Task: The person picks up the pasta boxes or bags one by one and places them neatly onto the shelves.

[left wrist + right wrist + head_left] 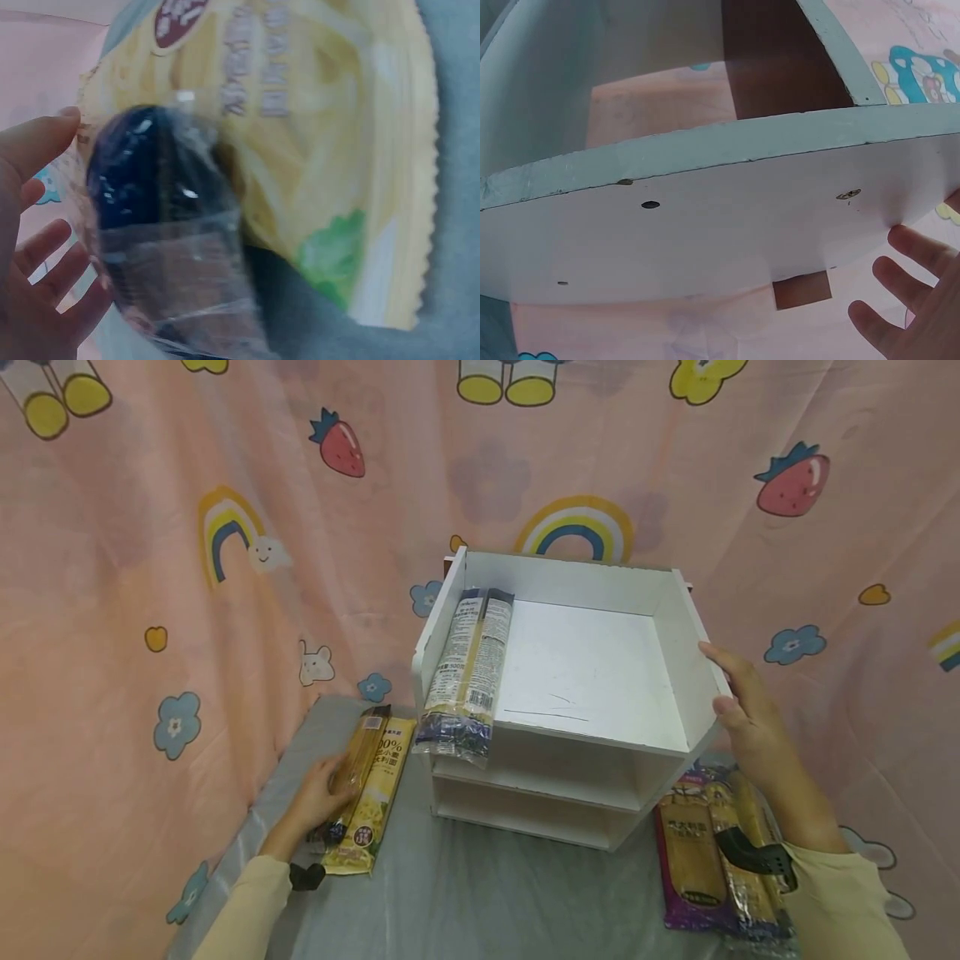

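Note:
My left hand (322, 793) is at a slim clear spaghetti pack (367, 743) with dark ends, which partly overlaps a yellow pasta pack (382, 768). In the left wrist view, the thumb (45, 142) is by the yellow pack's edge and the other fingers are spread beside the clear pack's dark end (142, 172). My right hand (757, 727) touches the right side panel of a white shelf unit (585, 677); in the right wrist view its fingers (907, 277) are fairly straight against or near the panel (727, 225). A printed spaghetti pack (468, 668) lies on the unit's top at the left.
Several pasta packs, one with a purple edge (697, 860), lie right of the shelf unit, under my right forearm. Two lower shelves (540, 768) face the front. A grey cloth (480, 893) covers the table, and a patterned pink curtain (390, 527) hangs behind.

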`<act>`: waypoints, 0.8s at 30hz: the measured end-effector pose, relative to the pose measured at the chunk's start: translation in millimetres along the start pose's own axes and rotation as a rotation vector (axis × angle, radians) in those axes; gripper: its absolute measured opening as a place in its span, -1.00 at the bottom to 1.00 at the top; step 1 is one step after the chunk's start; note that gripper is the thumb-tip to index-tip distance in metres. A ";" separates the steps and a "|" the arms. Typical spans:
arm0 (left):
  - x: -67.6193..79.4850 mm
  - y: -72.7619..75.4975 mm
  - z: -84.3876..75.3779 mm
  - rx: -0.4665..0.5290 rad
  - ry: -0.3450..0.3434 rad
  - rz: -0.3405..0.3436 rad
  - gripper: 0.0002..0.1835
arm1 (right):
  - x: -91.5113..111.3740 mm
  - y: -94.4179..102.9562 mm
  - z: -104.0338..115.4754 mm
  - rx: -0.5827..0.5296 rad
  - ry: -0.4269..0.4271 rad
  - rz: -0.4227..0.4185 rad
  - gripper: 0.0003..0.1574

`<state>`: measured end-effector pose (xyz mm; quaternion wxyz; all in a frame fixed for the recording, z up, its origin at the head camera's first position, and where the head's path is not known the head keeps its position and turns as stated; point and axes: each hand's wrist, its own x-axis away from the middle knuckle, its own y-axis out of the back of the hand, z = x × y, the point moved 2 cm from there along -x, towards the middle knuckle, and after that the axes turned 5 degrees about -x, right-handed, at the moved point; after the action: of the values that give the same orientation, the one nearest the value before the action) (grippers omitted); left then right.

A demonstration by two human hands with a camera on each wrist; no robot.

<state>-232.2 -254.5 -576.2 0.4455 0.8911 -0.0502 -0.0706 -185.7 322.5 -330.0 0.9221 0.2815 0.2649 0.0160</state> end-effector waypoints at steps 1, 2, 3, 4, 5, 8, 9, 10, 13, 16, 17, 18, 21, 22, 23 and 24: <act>0.6 -0.5 0.4 0.001 0.012 0.010 -0.27 | 0.2 -0.1 0.3 -0.002 -0.002 0.001 -0.27; 0.9 -1.0 1.1 0.003 0.023 0.018 -0.27 | 0.3 -0.2 0.8 -0.003 -0.003 0.002 -0.27; 1.4 -1.4 1.6 0.005 0.032 0.023 -0.27 | 0.4 -0.3 1.0 -0.002 -0.005 0.001 -0.27; 1.8 -1.8 2.1 0.007 0.036 0.029 -0.27 | 0.5 -0.3 1.3 -0.001 -0.012 0.000 -0.27; 2.3 -2.1 2.5 0.009 0.041 0.032 -0.26 | 0.5 -0.4 1.6 0.001 -0.016 0.000 -0.27; 3.5 -3.0 3.7 0.006 0.037 0.032 -0.26 | 0.3 -0.2 1.9 0.003 -0.014 -0.001 -0.27; 3.9 -3.4 3.8 0.005 0.036 0.031 -0.26 | 0.2 -0.2 1.8 0.005 -0.013 -0.002 -0.27; 4.4 -3.7 4.1 0.001 0.034 0.031 -0.27 | 0.3 -0.4 1.8 0.005 -0.014 -0.001 -0.27; 5.8 -4.1 5.4 0.001 0.041 0.028 -0.28 | 0.6 -1.1 1.4 0.010 -0.012 0.002 -0.27; 6.8 -4.2 5.8 0.004 0.058 0.030 -0.28 | 0.7 -1.6 1.5 0.008 -0.019 -0.003 -0.28; 7.0 -4.1 6.0 0.005 0.062 0.032 -0.28 | 0.6 -1.6 1.6 0.009 -0.019 -0.004 -0.28; 7.1 -4.1 5.6 0.002 0.065 0.034 -0.28 | 0.3 -1.6 1.8 0.005 -0.020 -0.007 -0.28; 6.9 -4.1 4.0 -0.009 0.062 0.045 -0.26 | -0.4 -1.2 2.5 0.000 -0.017 -0.015 -0.29; 6.7 -4.1 3.6 -0.012 0.059 0.049 -0.25 | -0.2 -1.1 2.7 0.000 -0.014 -0.013 -0.28; 6.4 -4.0 3.2 -0.017 0.057 0.051 -0.23 | -0.2 -0.9 2.6 0.006 -0.017 -0.015 -0.28; 6.3 -4.0 2.7 -0.019 0.057 0.055 -0.21 | -0.1 -0.8 2.5 0.003 -0.020 -0.014 -0.27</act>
<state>-226.3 -255.1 -581.5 0.4570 0.8867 -0.0612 -0.0335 -184.6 320.6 -328.6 0.9245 0.2811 0.2575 0.0063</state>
